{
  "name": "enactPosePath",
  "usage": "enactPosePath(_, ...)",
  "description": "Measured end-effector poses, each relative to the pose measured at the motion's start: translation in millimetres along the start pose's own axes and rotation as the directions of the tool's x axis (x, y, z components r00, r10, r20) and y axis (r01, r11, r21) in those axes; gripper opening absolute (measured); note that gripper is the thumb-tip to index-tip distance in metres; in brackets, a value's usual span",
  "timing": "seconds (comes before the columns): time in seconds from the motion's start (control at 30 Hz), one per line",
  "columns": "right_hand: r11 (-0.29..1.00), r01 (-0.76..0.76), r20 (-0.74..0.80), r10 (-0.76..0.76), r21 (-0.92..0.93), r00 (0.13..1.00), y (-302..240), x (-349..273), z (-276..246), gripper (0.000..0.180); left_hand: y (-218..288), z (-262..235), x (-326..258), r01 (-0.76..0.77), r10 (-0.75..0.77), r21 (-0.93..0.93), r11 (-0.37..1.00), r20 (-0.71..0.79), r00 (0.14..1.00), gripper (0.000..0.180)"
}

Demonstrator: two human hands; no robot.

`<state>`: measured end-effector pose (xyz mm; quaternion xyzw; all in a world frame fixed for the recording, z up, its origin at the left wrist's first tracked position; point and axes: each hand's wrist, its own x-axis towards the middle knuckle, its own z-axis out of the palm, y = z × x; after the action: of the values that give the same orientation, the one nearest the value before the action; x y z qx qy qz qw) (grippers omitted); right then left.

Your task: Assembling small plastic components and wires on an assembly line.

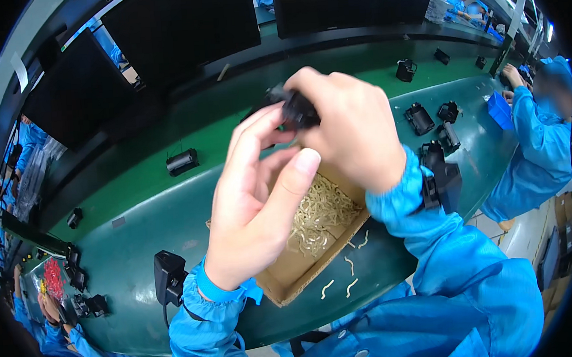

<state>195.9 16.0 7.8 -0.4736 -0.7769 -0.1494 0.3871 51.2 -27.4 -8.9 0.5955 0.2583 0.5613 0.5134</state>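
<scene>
Two bare hands, one black plastic part (303, 111), above one open brown cardboard box (282, 275).
The right hand (355, 125) grasps the part; the left hand (247, 194) curls against it, thumb apart, its grip impossible to tell. Pale curled strips (324, 212) fill the box, too many to count; about five lie outside. Five black pieces (181, 162) sit along the green strip (231, 137); any lettering is too small to read.

Black part (301, 112) between the hands: largely covered and blurred; exact form indeterminable. Right hand (353, 122): some fingertips concealed. Cardboard box (284, 273): partly obscured by left hand (248, 200) and right hand. Monitor (354, 7): cropped at top edge.
</scene>
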Motion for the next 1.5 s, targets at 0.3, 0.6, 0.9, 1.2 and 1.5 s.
enactPosePath(0.3, 0.930, 0.182, -0.026, -0.184, 0.319, 0.983, -9, -1, -12, 0.056, 7, -14, 3, -0.164, 0.154, -0.021, 0.986, -0.249, 0.956, 0.028)
enactPosePath(0.6, 0.330, -0.247, 0.232, 0.085, 0.911, 0.969, -8, -4, -7, 0.026, 17, -13, 5, -0.188, 0.139, -0.143, 0.972, -0.296, 0.945, 0.027)
enactPosePath(0.9, 0.593, 0.221, -0.274, -0.001, 0.774, 0.962, -11, -4, -11, 0.014, 21, -9, -2, -0.234, 0.227, -0.011, 0.972, -0.197, 0.954, 0.021)
enactPosePath(1.2, 0.664, 0.458, -0.284, -0.361, 0.590, 0.888, 0, 0, -31, 0.025, 29, -2, -11, -0.152, 0.154, -0.293, 0.944, -0.016, 0.988, 0.029)
enactPosePath(1.5, 0.577, 0.477, -0.308, -0.370, 0.663, 0.876, -4, 4, -26, 0.029, 24, -13, -12, -0.222, 0.223, 0.035, 0.975, -0.036, 0.974, 0.016)
